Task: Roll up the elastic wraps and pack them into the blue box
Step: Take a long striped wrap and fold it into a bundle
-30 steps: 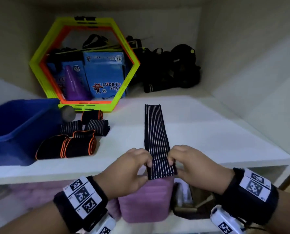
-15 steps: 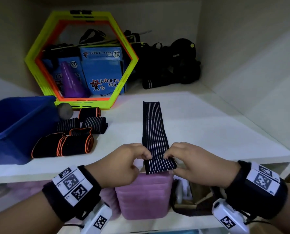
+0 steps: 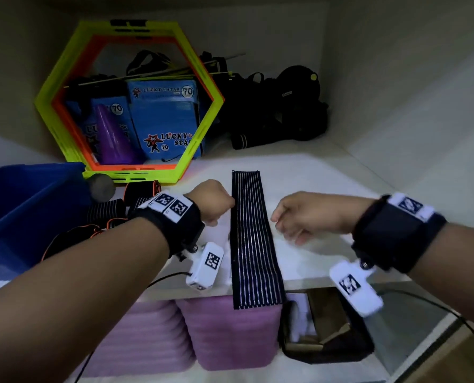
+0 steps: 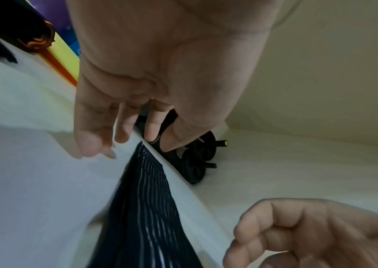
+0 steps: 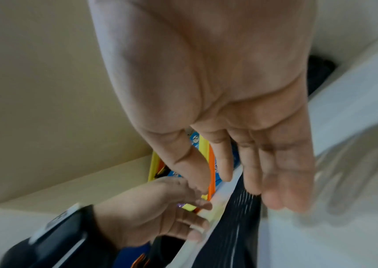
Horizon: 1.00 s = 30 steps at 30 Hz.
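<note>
A black elastic wrap with white stripes [image 3: 251, 239] lies flat and unrolled along the white shelf [image 3: 327, 175]; its near end hangs over the front edge. My left hand [image 3: 212, 201] is at the wrap's left edge near the far end, fingers relaxed and holding nothing [image 4: 126, 143]. My right hand [image 3: 285, 219] hovers to the right of the wrap [image 5: 236, 235], apart from it and empty, its fingers [image 5: 275, 190] loose. The blue box [image 3: 23, 205] stands at the left. Beside it lie rolled wraps [image 3: 111, 211], partly hidden by my left forearm.
A yellow and orange hexagon ring [image 3: 205, 87] leans at the back around blue cartons [image 3: 166, 120] and a purple cone [image 3: 114, 136]. Black gear [image 3: 280, 111] fills the back right corner. A grey ball [image 3: 101, 186] sits by the box. Pink foam blocks [image 3: 230, 333] stand below the shelf.
Both hands let go of the wrap's folded near end and moved forward along its sides. That end now hangs flat over the shelf edge.
</note>
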Each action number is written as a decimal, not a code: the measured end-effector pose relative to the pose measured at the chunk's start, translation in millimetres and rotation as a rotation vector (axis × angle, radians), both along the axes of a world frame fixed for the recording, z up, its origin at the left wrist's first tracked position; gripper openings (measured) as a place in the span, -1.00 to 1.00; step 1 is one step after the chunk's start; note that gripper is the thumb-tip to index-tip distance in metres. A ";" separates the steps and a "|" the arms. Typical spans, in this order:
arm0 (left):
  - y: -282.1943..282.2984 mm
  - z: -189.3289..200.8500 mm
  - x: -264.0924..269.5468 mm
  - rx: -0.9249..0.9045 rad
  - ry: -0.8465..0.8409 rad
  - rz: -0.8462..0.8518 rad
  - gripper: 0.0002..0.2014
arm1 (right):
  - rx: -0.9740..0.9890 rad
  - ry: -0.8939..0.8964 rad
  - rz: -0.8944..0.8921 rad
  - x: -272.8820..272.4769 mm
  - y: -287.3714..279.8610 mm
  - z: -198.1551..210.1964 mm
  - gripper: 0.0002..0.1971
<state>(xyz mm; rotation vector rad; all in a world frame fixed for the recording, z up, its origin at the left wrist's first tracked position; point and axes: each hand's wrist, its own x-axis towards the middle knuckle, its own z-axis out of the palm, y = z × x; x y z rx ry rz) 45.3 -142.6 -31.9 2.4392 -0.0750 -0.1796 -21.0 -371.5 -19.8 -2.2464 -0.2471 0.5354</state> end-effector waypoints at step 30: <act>-27.5 2.9 113.6 -0.525 0.182 0.265 -0.88 | 0.282 0.224 -0.451 178.0 29.0 -1.8 -0.55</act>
